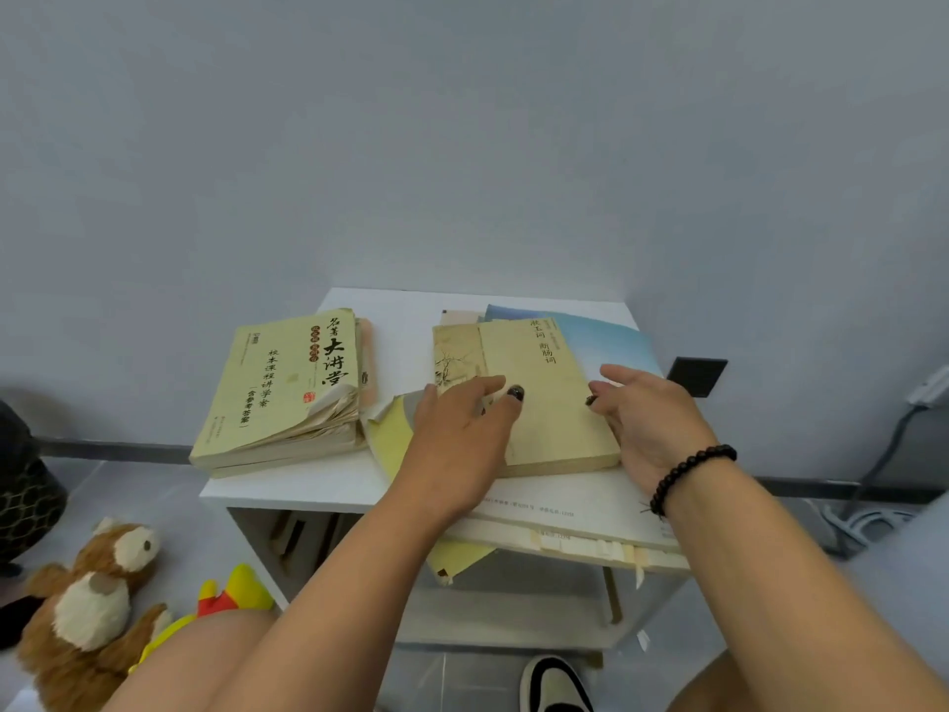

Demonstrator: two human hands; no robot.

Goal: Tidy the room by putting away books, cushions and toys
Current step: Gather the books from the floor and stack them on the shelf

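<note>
Head view: at frame centre stands a small white cabinet (287, 488) whose open shelf below holds a few dim upright books. On its top, left, lies a worn yellow-green paperback (280, 388) with curled, frayed corners. To the right, a pale cream book (544, 398) tops an untidy pile of books. The left hand (462, 434) rests flat on it, fingers straight; the right hand (647, 418), fingers relaxed, touches its right edge. At lower left, a brown plush toy (92, 603) lies on the floor beside a yellow plush toy (226, 601).

Single head-worn view, steeply downward (wide-angle) onto a nearby white table (287, 488).
</note>
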